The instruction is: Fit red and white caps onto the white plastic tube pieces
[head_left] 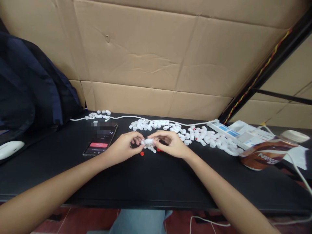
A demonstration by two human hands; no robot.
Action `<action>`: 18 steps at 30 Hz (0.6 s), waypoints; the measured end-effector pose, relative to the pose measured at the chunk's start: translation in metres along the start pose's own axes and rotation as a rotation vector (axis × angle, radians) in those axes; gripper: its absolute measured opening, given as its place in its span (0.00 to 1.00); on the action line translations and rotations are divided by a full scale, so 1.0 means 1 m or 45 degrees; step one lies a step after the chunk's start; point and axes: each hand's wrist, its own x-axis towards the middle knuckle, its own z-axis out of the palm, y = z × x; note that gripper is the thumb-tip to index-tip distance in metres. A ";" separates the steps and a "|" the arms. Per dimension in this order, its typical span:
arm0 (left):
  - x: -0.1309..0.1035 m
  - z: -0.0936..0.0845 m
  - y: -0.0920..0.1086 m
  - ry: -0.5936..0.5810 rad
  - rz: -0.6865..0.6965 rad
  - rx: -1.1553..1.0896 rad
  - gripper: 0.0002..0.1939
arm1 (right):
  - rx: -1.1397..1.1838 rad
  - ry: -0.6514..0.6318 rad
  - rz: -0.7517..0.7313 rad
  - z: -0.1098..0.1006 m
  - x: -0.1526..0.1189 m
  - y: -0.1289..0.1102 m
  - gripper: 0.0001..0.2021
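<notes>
My left hand (pixel 124 145) pinches a small translucent round cap (pixel 142 142) between thumb and fingertips. My right hand (pixel 172 143) grips a small white plastic tube-like piece (pixel 149 141), its end against or very near the cap; whether they are joined I cannot tell. Just below the fingers, several small clear discs (pixel 153 150) lie on the black table (pixel 156 182). A red cap (pixel 142 153) rests there too, and more red bits (pixel 159 149) show partly under my right hand.
Curved white pieces (pixel 212 138) are heaped to the right and behind my hands. A smaller cluster (pixel 98 115) lies far left, by a white cable (pixel 126 116). Around them are a phone (pixel 102 138), a mouse (pixel 11 149), a dark backpack (pixel 36 81) and a Nescafé bottle (pixel 265 154).
</notes>
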 end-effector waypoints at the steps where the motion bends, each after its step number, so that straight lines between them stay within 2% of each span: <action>1: 0.000 0.000 0.000 0.001 0.017 0.008 0.07 | 0.010 -0.016 0.015 0.001 0.000 0.000 0.11; 8: -0.001 -0.002 0.003 0.040 0.087 0.020 0.06 | 0.042 -0.035 0.059 0.002 -0.001 0.003 0.12; 18: 0.000 -0.003 0.006 -0.046 -0.091 -0.245 0.12 | 0.181 -0.036 0.064 0.001 -0.002 0.008 0.11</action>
